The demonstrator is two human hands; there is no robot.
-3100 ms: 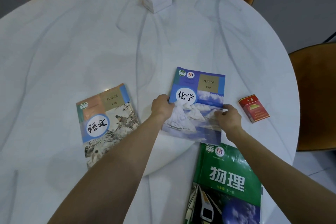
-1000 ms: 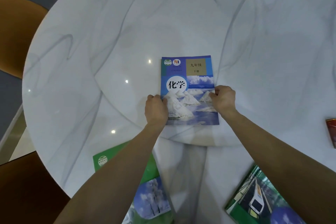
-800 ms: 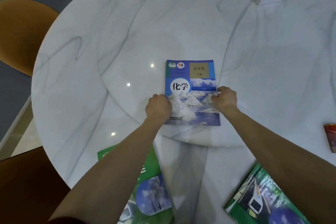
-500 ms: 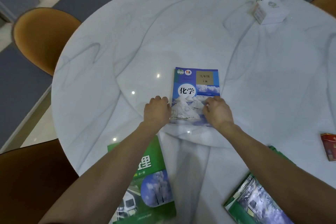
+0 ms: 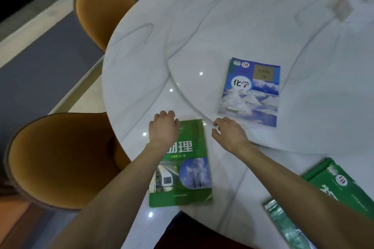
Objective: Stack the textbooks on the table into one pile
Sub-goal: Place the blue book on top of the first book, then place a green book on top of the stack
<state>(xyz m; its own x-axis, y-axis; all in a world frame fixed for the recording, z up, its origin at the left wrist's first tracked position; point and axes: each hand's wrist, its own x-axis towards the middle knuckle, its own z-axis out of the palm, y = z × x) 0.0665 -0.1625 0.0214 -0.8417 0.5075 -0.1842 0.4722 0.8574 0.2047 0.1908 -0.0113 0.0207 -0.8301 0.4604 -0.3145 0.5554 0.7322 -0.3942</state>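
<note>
A blue chemistry textbook (image 5: 251,91) lies flat on the raised round centre of the white marble table (image 5: 182,36), with nothing touching it. A green physics textbook (image 5: 188,168) lies near the table's front edge. My left hand (image 5: 164,127) rests with curled fingers over that book's top left corner. My right hand (image 5: 228,133) hovers just right of its top right corner, fingers apart and holding nothing. A second green textbook (image 5: 323,188) lies at the lower right, partly hidden under my right forearm.
Two orange chairs stand to the left of the table, one (image 5: 101,10) at the back and one (image 5: 60,159) close by. A white box (image 5: 342,8), blurred, sits at the far right of the table.
Both hands have let go of the blue book and moved back and left to the green physics book. The view has swung left, so the blue book now sits further right.
</note>
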